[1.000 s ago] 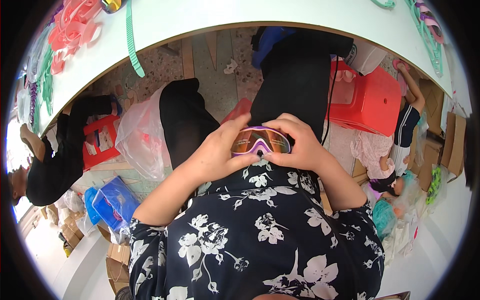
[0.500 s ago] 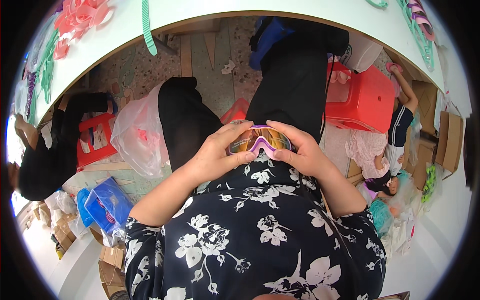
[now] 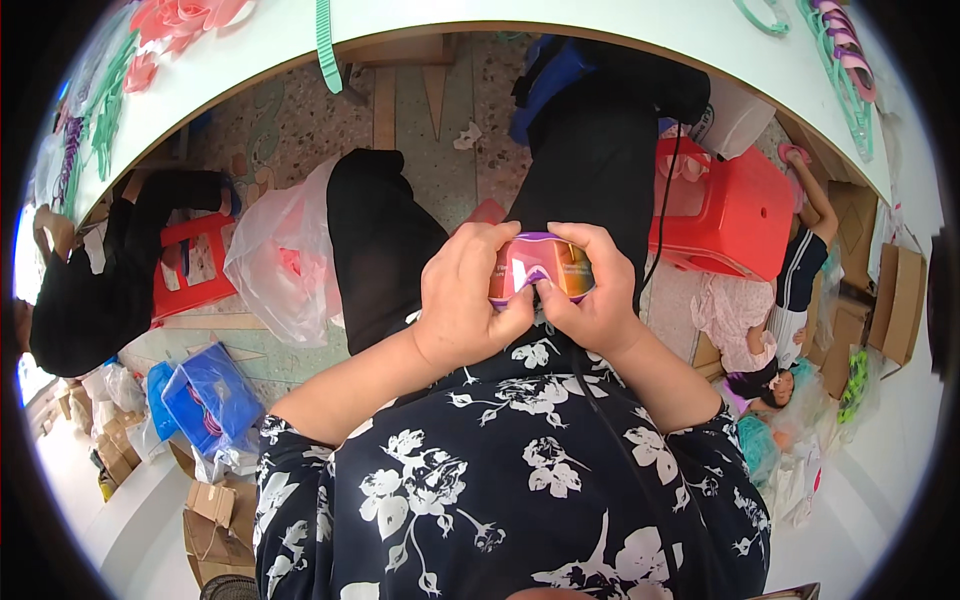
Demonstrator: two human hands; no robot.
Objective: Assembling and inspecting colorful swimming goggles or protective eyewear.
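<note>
Over my lap I hold a pair of swimming goggles (image 3: 541,256) with a purple and pink frame and shiny orange-red lenses. My left hand (image 3: 468,283) grips the left end, fingers over the top and thumb at the lower edge by the nose gap. On the other end, my right hand (image 3: 592,291) is closed the same way, its thumb close to the left one. The fingers cover both outer ends of the goggles. No strap shows on them.
On the white table (image 3: 440,12) ahead lie coral-pink pieces (image 3: 185,22), a green strap (image 3: 327,50) and purple-pink goggles (image 3: 842,45). A red stool (image 3: 735,215), clear plastic bag (image 3: 285,255) and blue crate (image 3: 210,400) stand around. Other people sit at both sides.
The goggles have come up slightly and to the right. My hands are closer together, bending or squeezing the goggles so they look narrower, and the lens reflection has shifted.
</note>
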